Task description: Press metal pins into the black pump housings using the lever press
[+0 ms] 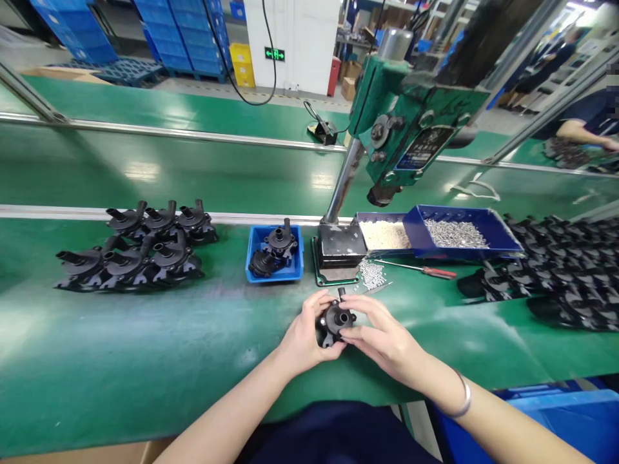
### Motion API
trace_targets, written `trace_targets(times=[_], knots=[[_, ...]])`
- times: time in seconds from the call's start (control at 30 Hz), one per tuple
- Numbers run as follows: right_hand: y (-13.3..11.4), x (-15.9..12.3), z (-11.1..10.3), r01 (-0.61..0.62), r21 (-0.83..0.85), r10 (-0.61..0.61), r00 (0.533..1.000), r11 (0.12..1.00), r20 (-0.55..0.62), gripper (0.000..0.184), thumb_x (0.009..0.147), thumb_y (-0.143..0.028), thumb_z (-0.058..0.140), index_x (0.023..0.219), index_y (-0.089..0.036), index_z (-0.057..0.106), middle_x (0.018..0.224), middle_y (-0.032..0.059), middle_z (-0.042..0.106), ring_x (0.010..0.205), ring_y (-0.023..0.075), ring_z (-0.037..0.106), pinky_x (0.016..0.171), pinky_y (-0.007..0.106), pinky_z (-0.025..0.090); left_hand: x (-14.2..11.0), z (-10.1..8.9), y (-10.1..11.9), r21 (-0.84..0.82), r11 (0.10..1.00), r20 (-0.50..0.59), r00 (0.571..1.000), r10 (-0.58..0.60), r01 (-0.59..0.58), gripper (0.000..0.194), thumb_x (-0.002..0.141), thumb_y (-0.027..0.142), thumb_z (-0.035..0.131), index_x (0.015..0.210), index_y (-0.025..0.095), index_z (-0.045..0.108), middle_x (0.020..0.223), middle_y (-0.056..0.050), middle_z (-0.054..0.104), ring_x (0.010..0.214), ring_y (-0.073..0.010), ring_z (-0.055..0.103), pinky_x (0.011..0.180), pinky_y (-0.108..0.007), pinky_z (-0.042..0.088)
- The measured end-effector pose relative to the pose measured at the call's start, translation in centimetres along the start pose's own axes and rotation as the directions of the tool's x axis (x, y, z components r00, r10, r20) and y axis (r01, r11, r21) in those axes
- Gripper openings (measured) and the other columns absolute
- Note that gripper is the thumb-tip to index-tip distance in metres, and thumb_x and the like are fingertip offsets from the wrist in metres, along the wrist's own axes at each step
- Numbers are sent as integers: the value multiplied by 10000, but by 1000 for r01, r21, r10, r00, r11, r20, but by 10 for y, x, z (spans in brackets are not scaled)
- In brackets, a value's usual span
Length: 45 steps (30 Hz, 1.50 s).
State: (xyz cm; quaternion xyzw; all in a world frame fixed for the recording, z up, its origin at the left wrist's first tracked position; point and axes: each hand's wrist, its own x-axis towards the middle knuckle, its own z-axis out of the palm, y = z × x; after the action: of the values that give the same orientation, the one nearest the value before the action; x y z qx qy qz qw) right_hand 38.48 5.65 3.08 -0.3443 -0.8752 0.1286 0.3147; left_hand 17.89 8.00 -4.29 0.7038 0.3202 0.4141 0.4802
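A black plastic pump housing [334,318] with a short round spout is between my two hands, just in front of the press base. My left hand [309,332] grips its left side, thumb at the near edge and fingers at the far edge. From the right, my right hand [382,332] closes its fingers on the same housing, near the side pipe and the spout. Beyond my hands, small metal rings [372,274] lie loose on the green bench. A screwdriver with a red handle [438,272] lies to their right.
The green press [411,122] overhangs its black base block [341,248]. Blue bins hold pale small parts [384,235] and metal screws [454,233]. A small blue tray [275,281] holds housings. More housings stand at left [164,254] and right [570,270]. A co-worker's arm [583,132] shows far right.
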Motion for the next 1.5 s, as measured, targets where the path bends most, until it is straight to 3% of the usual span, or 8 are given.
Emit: trace_targets(times=[0.17,0.37,0.57,0.73,0.97,1.3,1.5], knots=[[-1,1,-6,104,-64,-101,994,993,51,362,937,-91,604,1280,-204,582,1340,140,598,1364,296,477,1079,573,478,0,0,-1,-2,1000,-4,1000,-4,4,992,697,156,783,1479,257,181,1366,-136,538,1261,-291,588,1072,-491,494],[0,-4,-3,99,-86,-94,994,991,62,419,959,-87,575,1357,-215,536,1350,139,601,1366,283,478,1076,574,469,0,0,-1,10,1000,-3,1000,-1,1,1001,692,157,786,1479,264,178,1364,-134,535,1245,-286,598,1062,-478,502],[-4,-8,-13,135,-186,-94,973,973,212,464,933,-75,586,1380,-193,549,1419,166,550,1398,320,429,1101,624,407,0,0,-1,-4,1000,6,1000,-24,24,997,670,136,771,1467,263,184,1358,-136,540,1254,-296,593,1068,-497,490],[-8,-14,-14,94,-169,-71,988,981,137,499,880,-59,615,1362,-175,556,1460,207,486,1387,330,438,1068,594,449,0,-2,2,31,999,5,1000,-24,24,954,679,151,772,1452,255,223,1352,-138,547,1232,-291,606,1053,-474,503],[-12,-30,4,55,-216,-30,993,975,116,463,892,-54,568,1345,-149,550,1513,198,445,1431,363,367,1070,639,425,4,-7,9,200,975,58,995,82,-92,591,711,151,737,1245,261,511,1319,-101,520,1244,-276,560,1033,-448,503],[-24,-37,33,-59,-250,40,996,966,-80,468,879,32,511,1312,-146,535,1486,210,463,1421,348,388,1044,621,439,3,-8,4,213,969,66,992,112,-123,610,720,119,737,1268,251,502,1346,-111,495,1283,-257,526,1054,-420,475],[-28,-35,25,-100,-227,87,994,969,-67,435,900,1,511,1292,-184,550,1517,180,428,1413,331,392,1060,603,427,3,-13,6,216,965,93,987,130,-147,625,745,128,728,1301,251,468,1388,-126,460,1331,-269,481,1102,-454,437]])
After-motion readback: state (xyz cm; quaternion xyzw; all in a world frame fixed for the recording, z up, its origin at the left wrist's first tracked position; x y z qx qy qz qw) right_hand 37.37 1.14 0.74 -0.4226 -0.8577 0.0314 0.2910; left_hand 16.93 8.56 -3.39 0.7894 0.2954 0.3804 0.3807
